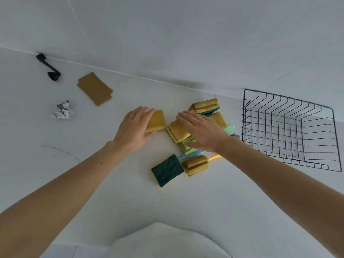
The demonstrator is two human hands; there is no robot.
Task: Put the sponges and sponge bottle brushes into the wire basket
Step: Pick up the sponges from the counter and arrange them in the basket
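Several yellow sponges with green scouring sides and sponge bottle brushes lie in a pile at the middle of the white counter. My left hand [133,130] rests flat, fingers apart, on the left yellow sponge [158,121]. Over the middle sponge [177,132] my right hand [201,133] is spread, covering part of the pile. A sponge [166,170] lies green side up at the front, beside a yellow bottle brush head [195,165]. Another brush head [204,105] lies at the back. Coloured brush handles [229,128] stick out under my right hand. The black wire basket [290,127] stands empty to the right.
On the left of the counter lie a brown cardboard piece [95,88], a crumpled paper ball [62,110] and a black crank-shaped tool [48,67] against the wall. The white wall runs along the back of the counter.
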